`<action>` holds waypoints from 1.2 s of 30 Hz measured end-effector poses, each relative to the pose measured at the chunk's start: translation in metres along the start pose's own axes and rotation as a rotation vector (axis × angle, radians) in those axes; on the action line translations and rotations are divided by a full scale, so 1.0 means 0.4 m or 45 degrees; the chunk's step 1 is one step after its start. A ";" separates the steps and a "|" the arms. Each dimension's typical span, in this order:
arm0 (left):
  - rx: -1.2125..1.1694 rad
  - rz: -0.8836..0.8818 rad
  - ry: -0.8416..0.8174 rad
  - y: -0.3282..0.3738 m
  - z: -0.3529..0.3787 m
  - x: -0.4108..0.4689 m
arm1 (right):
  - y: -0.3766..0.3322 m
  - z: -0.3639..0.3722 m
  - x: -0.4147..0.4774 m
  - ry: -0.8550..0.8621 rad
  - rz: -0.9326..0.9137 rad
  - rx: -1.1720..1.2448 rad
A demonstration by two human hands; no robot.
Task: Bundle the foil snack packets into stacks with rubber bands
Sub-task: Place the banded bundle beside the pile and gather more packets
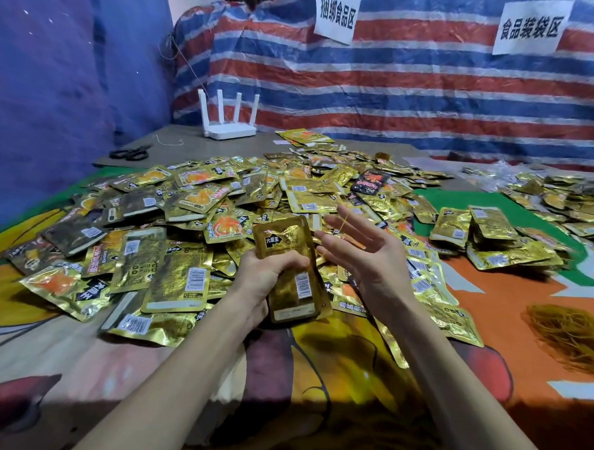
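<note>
Gold foil stack (283, 239) up, rubber band (342, 221) stretched & ready.
L hand (264, 278) grips the stack upright over the loose pile (187, 216), top end free for looping; R hand (362, 251) wide open, fingers spread to keep the band taut (spare bands (570, 335) heaped far right).

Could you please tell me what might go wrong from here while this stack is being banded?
The left hand grips the stack of foil packets only around its middle, so the slick packets might fan out or slide into the loose pile. The rubber band is stretched thin across the spread fingers of the right hand; it could slip off or snap before reaching the stack.
</note>
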State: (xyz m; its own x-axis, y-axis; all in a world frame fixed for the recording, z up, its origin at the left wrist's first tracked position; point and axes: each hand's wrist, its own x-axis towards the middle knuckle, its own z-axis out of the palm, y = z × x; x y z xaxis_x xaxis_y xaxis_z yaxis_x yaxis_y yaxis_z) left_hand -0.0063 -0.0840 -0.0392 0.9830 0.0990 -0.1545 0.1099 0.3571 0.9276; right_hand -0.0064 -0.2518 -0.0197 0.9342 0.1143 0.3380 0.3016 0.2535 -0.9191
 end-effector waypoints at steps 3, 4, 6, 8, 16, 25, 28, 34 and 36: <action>-0.072 0.045 0.028 0.002 0.003 -0.002 | -0.012 0.001 -0.008 0.062 0.015 -0.207; -0.118 0.078 0.052 0.004 0.003 0.001 | -0.015 0.001 -0.012 0.074 -0.001 -0.324; -0.241 0.159 0.126 0.010 -0.003 0.010 | -0.012 0.007 -0.025 0.075 -0.017 -0.519; -0.413 0.215 0.128 0.015 -0.009 0.015 | 0.003 0.024 -0.040 0.045 0.026 -0.585; -0.664 -0.047 -0.151 0.033 -0.003 -0.005 | 0.075 0.148 -0.054 0.119 -0.179 -0.451; -0.387 0.019 -0.178 0.021 -0.010 -0.006 | 0.009 0.106 0.001 0.199 0.111 -0.248; -0.421 -0.101 -0.235 0.026 -0.005 -0.008 | 0.008 0.101 0.003 0.165 0.041 -0.334; -0.629 -0.206 -0.313 0.024 -0.023 0.005 | 0.029 0.090 -0.007 -0.064 0.043 -0.505; -0.635 -0.206 -0.331 0.023 -0.024 0.004 | 0.026 0.094 -0.002 -0.063 0.048 -0.574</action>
State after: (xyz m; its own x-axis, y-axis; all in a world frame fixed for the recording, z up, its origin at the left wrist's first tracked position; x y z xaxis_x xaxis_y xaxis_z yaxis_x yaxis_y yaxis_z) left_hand -0.0051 -0.0714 -0.0342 0.9703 -0.2015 -0.1340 0.2408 0.7489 0.6173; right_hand -0.0114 -0.2132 -0.0220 0.9392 0.1638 0.3017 0.3305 -0.1939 -0.9237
